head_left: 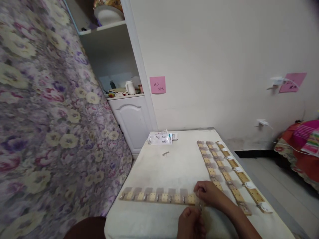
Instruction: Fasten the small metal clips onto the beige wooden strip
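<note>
A clear adhesive hook (200, 205) with a small metal prong is between my hands, at the right end of the near wooden strip (164, 198). My right hand (208, 192) pinches the clear piece near its upper edge. Just below it, my left hand (188, 221) has its fingers curled at the lower end of the same piece; its fingertips are partly hidden. Along the near strip, several clear pads with metal hooks (158, 196) sit in a row. The right forearm covers part of the strips at the right.
Two wooden strips with clear pads (211, 171) (225, 174) and one with white hooks (245, 179) lie along the table's right side. Flat packages (160, 138) rest at the back, with a small scrap (165, 153) in front. A floral curtain (50, 132) hangs at the left.
</note>
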`<state>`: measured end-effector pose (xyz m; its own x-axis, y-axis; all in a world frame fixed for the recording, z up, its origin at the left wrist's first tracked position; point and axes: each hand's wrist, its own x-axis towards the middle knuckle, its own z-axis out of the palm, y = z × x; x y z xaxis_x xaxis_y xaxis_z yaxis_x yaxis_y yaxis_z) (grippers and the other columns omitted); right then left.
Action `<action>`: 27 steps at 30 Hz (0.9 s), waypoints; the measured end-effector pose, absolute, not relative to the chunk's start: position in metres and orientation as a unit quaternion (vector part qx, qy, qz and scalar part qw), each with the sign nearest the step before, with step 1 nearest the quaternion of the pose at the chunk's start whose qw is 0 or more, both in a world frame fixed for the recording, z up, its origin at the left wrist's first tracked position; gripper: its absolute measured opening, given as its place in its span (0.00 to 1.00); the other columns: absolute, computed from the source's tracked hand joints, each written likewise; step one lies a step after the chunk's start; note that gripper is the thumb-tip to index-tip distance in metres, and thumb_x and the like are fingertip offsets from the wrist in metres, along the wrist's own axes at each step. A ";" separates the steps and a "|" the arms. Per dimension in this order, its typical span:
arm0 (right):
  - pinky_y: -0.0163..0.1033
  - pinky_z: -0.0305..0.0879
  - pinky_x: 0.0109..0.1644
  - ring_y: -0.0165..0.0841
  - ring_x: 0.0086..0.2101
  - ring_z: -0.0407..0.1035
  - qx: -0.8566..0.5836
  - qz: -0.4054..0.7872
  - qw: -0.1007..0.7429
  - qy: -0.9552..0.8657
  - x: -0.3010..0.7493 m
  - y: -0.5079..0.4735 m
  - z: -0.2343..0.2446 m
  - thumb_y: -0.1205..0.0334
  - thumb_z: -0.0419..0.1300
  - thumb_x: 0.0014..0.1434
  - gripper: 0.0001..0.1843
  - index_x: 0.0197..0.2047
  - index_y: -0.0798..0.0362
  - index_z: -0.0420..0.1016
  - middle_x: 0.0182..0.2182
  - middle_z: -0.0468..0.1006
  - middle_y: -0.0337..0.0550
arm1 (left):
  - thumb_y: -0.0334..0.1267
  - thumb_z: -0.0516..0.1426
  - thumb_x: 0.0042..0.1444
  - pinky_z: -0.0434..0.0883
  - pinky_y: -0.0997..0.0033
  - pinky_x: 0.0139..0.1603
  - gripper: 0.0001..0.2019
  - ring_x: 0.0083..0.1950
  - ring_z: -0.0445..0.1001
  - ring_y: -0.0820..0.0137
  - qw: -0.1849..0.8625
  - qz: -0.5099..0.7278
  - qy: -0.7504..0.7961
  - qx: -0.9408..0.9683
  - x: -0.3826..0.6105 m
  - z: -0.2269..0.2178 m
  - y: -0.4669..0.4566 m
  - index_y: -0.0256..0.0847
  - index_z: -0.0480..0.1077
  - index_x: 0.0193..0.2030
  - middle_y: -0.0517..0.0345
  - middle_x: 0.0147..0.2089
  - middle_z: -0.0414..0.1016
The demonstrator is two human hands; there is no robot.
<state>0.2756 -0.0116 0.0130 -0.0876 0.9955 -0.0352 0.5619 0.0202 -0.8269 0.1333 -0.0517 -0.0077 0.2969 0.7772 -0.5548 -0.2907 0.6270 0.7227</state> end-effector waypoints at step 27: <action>0.34 0.63 0.29 0.29 0.22 0.67 -0.642 0.324 0.341 -0.606 0.303 0.001 0.025 0.62 0.49 0.54 0.16 0.40 0.55 0.75 0.31 0.78 0.43 | 0.40 0.56 0.41 0.51 0.78 0.18 0.09 0.13 0.60 0.79 0.743 0.363 0.529 0.190 0.150 -0.009 -0.045 0.41 0.59 0.25 0.64 0.15 0.66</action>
<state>0.3026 0.0008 0.0252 0.0563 0.9984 -0.0020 0.5571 -0.0331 -0.8298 0.1499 -0.0447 -0.0094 0.1765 0.7409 -0.6480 -0.3388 0.6639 0.6667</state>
